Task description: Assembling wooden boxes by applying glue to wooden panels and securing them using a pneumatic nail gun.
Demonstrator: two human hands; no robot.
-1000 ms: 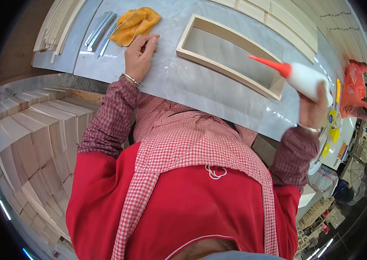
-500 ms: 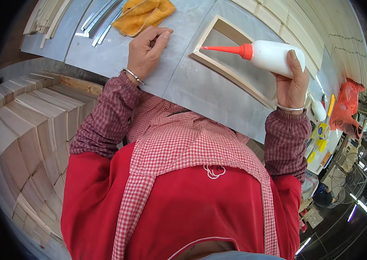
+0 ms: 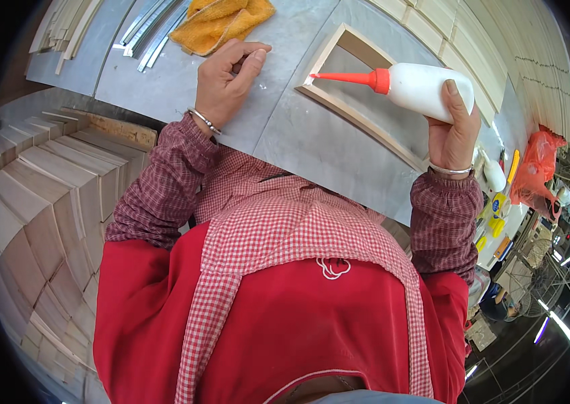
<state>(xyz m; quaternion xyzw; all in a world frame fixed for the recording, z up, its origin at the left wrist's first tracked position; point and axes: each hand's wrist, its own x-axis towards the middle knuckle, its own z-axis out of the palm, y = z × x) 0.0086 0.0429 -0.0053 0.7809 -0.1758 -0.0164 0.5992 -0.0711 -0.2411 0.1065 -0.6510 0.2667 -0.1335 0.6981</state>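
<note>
My right hand (image 3: 455, 128) grips a white squeeze bottle (image 3: 423, 87) with a red cap and long red nozzle, held on its side. The nozzle tip points left, at the near-left corner of a rectangular wooden frame (image 3: 359, 122) lying on the grey table (image 3: 325, 165). A small dab of white glue (image 3: 309, 81) shows at that corner, by the tip. My left hand (image 3: 230, 75) rests on the table left of the frame, its fingers curled in a loose fist with nothing visible in them. Just beyond it lies a crumpled orange cloth (image 3: 221, 23).
Metal strips (image 3: 150, 34) and thin wooden strips (image 3: 69, 30) lie at the far left. Stacked boards (image 3: 56, 175) stand left of the table. More pale wood pieces (image 3: 473, 50) line the far right. A second white bottle (image 3: 494, 172) and a red plastic bag (image 3: 537, 165) are at the right.
The nozzle tip has shifted very slightly left and down at the frame's corner, where white glue now shows more clearly. My left hand has barely moved.
</note>
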